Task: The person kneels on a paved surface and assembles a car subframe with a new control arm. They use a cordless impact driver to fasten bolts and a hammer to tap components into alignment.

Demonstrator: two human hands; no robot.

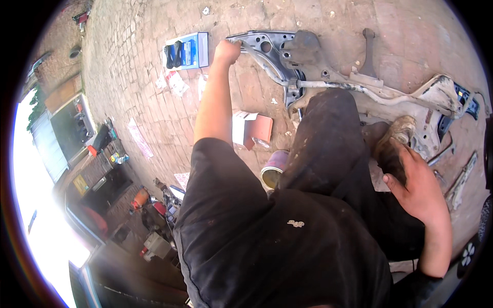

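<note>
My left hand [227,52] is stretched far forward, its fingers closed around the outer tip of a grey metal control arm [277,51]. The end of a stabilizer bar [354,85] also meets that hand, and the fingers hide exactly how the two sit there. From there the bar bends and runs right across a dirty beige subframe [405,114], which lies on the ground. At the right, my right hand [415,185] lies over my lower leg just behind a worn shoe [403,129], fingers stretched out, holding nothing.
A blue-and-white box [202,50] with black parts on it stands at the far left. Nearer are an opened carton [263,128] and a paint-stained can [276,164]. A flat metal arm [368,54] lies beyond the subframe; a wrench-like tool [442,152] lies right. Clutter fills the left side.
</note>
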